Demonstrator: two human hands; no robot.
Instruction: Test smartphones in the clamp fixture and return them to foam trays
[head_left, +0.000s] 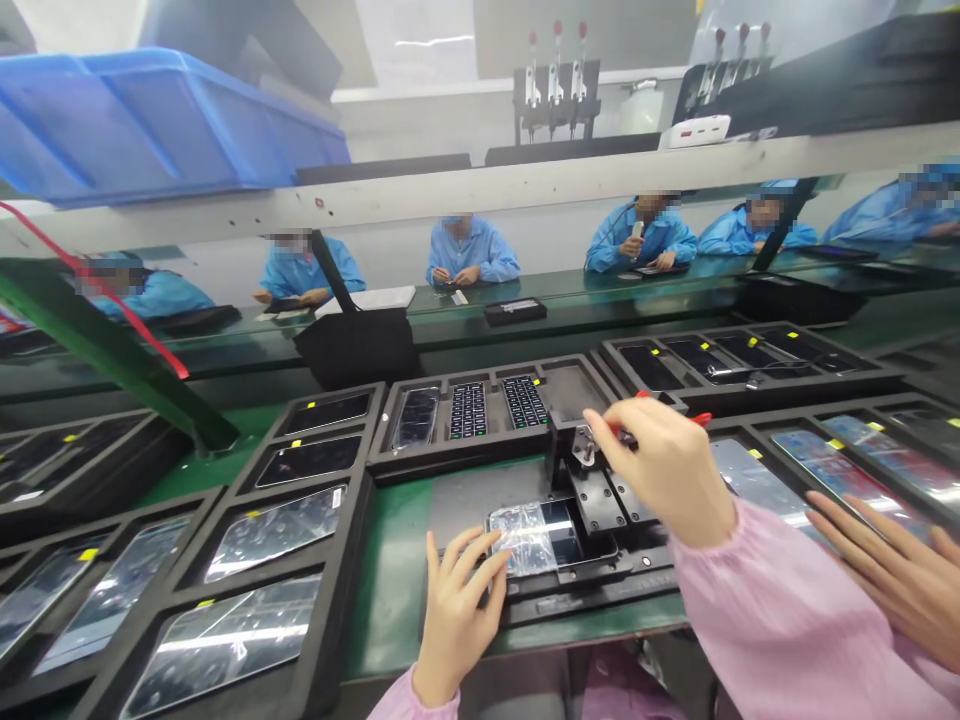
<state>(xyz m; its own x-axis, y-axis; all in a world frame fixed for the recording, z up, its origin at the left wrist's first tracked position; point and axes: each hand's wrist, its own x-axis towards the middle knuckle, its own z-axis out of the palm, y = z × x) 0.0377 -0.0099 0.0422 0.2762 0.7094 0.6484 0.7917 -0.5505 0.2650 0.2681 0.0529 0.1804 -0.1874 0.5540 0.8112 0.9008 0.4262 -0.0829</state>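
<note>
Phone [566, 525] is laid flat in the black fixture [600, 500], its left part covered by clear film [525, 530]; it is seated there, seemingly, so that its edges are kept square. At its 8 o'clock, the left hand [461, 605] is held open, fingers spread and slightly bent, tips set on the film and near edge; nothing is gripped, and the phone is probably being steadied. At 1 o'clock, the right hand [664, 450] is raised over the red-tipped levers [703, 420], fingers partly curled; whether a lever is firmly gripped cannot be told. At 12 o'clock, 2 keypad-patterned panels [469, 410] are held in a foam tray [465, 452], likely spaced by its compartments against rubbing. At 3 o'clock, a co-worker's hand [892, 570] is spread beside another tray [795, 415].
</note>
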